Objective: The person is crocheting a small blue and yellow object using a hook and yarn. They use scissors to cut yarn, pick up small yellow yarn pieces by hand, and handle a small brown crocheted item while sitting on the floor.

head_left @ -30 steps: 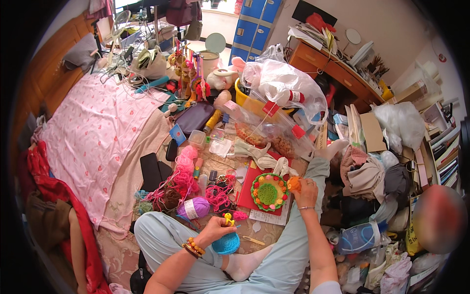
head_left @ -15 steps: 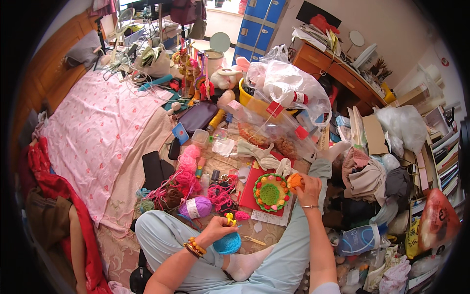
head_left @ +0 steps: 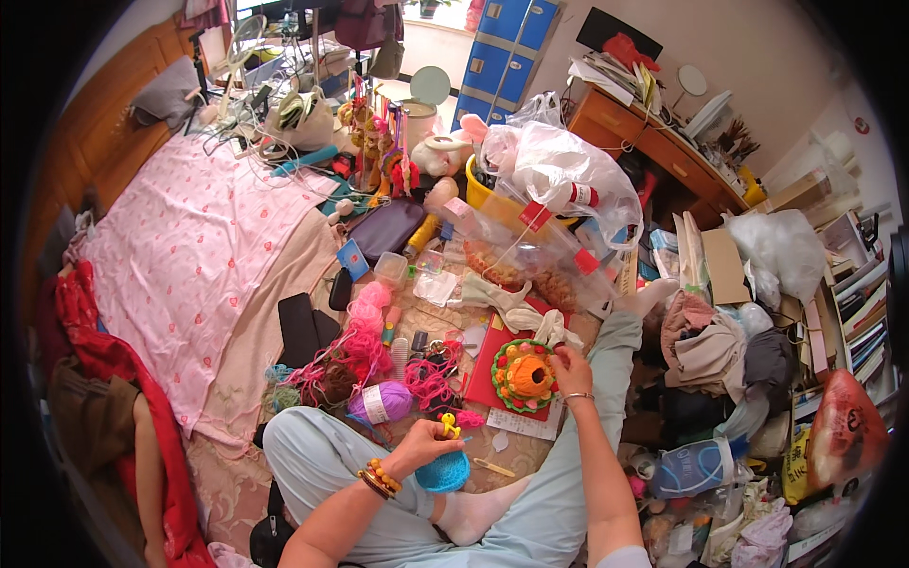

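Head view showed the left hand (head_left: 428, 443) closed around a blue crochet piece (head_left: 443, 470), with a small yellow tool (head_left: 447, 424) poking up from the fingers. Just beyond that hand lay a purple yarn ball (head_left: 381, 402), and farther out a tangle of pink yarn (head_left: 365, 333) spread toward a pink bedspread (head_left: 180, 246). The right hand (head_left: 571, 367) rested with fingertips pinched on the rim of an orange crochet flower (head_left: 524, 376), which lay on a red mat (head_left: 492, 355) just left of that hand. Under the hand's near side sat a white paper slip (head_left: 525, 423). Beyond the flower, a cream cloth (head_left: 516, 308) lay crumpled, and past it stood clear plastic bags (head_left: 559, 180) over a yellow tub (head_left: 485, 194). Well to the right of the right hand, piled clothes (head_left: 705, 346) and a blue bottle (head_left: 696, 466) crowded the floor. Pale blue trousers (head_left: 322, 464) covered the crossed legs below both hands.
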{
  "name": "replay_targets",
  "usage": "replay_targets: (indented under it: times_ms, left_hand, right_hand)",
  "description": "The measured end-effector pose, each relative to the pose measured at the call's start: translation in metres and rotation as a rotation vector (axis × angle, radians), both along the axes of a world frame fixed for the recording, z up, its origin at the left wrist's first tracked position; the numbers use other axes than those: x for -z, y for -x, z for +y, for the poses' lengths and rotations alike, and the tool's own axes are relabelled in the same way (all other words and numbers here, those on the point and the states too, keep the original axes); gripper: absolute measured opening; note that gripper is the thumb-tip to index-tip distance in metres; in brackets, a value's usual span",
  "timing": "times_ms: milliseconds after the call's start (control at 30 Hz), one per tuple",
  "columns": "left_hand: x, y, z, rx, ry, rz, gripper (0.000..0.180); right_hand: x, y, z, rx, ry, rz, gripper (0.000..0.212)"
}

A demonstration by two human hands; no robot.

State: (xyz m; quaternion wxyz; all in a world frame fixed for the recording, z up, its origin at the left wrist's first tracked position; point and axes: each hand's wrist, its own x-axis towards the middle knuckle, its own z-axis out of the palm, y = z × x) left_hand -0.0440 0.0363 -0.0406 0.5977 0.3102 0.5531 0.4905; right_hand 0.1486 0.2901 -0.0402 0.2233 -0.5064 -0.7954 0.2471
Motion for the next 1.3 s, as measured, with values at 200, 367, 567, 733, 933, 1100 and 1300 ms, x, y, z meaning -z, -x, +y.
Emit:
replay_targets:
  times_ms: [200, 367, 567, 733, 933, 1100, 1300]
  left_hand:
    - [0.006, 0.0, -0.001, 0.013, -0.002, 0.014, 0.018]
    - [0.007, 0.001, -0.002, 0.021, -0.001, 0.019, 0.019]
    - [0.007, -0.001, 0.0, 0.008, -0.006, 0.01, 0.018]
    - [0.005, 0.0, -0.001, 0.014, -0.008, 0.017, 0.017]
    - [0.002, -0.001, 0.001, 0.013, -0.012, 0.007, 0.018]
    - [0.009, 0.0, 0.0, 0.008, -0.028, -0.01, 0.018]
    - [0.014, 0.001, 0.0, 0.031, -0.004, -0.008, 0.018]
  right_hand:
    - [0.033, -0.008, 0.021, -0.117, 0.314, 0.054, 0.027]
    - [0.006, 0.0, 0.007, -0.113, 0.53, 0.015, 0.041]
    - [-0.008, 0.015, 0.012, -0.213, 0.662, -0.239, 0.063]
    - [-0.005, 0.021, 0.009, -0.233, 0.658, -0.234, 0.061]
    - [0.024, 0.016, 0.015, -0.187, 0.548, -0.163, 0.065]
    - [0.017, 0.015, 0.022, -0.156, 0.478, -0.038, 0.065]
    - [-0.02, 0.038, 0.011, -0.037, 0.053, -0.224, 0.031]
